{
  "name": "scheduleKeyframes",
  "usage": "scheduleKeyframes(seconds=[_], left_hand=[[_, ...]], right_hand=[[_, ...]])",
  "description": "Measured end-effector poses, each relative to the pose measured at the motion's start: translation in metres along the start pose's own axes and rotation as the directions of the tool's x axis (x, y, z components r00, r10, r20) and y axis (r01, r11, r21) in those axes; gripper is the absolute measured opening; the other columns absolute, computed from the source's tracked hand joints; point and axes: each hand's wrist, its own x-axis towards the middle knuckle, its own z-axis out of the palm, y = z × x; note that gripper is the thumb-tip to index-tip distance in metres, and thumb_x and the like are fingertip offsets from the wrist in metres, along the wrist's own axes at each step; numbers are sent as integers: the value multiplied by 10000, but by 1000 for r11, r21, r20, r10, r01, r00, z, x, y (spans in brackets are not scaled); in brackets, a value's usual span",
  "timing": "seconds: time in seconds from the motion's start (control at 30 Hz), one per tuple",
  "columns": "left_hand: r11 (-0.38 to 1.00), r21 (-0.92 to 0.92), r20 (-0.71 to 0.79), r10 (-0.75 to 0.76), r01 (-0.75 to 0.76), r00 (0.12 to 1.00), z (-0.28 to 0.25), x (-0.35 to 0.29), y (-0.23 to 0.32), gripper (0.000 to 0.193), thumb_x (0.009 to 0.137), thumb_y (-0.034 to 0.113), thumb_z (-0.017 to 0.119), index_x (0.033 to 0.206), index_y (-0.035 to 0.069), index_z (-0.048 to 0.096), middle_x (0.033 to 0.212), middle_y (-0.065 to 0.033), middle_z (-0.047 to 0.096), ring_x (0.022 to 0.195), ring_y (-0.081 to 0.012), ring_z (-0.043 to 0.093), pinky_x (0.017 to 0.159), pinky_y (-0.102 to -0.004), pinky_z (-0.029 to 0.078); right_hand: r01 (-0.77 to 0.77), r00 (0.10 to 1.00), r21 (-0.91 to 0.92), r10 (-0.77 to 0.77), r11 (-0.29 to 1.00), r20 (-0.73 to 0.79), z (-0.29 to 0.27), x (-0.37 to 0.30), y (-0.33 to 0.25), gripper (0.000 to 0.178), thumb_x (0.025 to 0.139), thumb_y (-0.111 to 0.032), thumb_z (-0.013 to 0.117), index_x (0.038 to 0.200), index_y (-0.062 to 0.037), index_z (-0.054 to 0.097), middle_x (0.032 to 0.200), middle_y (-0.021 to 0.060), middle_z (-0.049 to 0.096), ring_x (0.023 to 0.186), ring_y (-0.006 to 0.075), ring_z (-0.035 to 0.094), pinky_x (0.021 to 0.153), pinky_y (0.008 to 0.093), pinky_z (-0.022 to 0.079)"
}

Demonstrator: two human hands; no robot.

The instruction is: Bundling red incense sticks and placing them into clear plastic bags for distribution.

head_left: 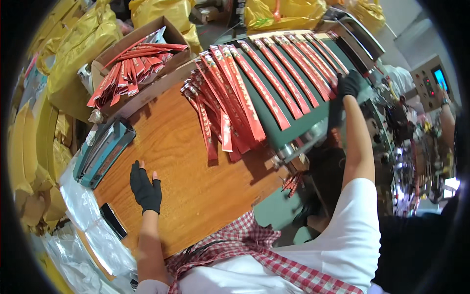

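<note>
Red packets (245, 120) heap table (186, 186) and box (174, 34), a row seemingly remaining on the belt (299, 126), left hand (147, 191) spread and empty, right hand (348, 85) gripping something or not, I can't tell.

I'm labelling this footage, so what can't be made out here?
In the head view:
Right hand: grip unclear, dark against dark surroundings.
Red packet pile: lower packets hidden by upper ones.
Cardboard box: bottom hidden by its contents.
Control screen: display too small to read.
</note>
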Motion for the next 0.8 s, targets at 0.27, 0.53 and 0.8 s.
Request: scheduleKeyframes(seconds=[0.27,0.53,0.8], left_hand=[[1000,16,9,-17,17,1000,-11,-1,6,527,926,185,561,1406,33,403,1447,-209,378,1349,-359,337,1100,-443,264],[962,-180,23,-204,204,979,31,40,13,698,934,439,545,1424,-7,325,1474,-248,320,1383,-411,246,1128,-454,203],[226,-857,439,-149,463,886,55,124,160,1003,788,477,730,1449,-55,194,1467,-238,326,1373,-287,312,1109,-370,283]], right_hand=[[148,928,-69,-114,987,354,65,35,-5,625,876,-513,457,1320,-73,488,1190,226,576,1093,421,551,931,495,433],[567,706,357,-661,742,254,-42,-110,-144,408,881,-377,577,1083,-25,536,1020,186,559,966,390,512,845,463,420],[490,636,781,-772,387,-16,-202,-277,-217,408,906,-190,568,1265,-16,484,1107,199,541,1008,374,505,847,417,432]])
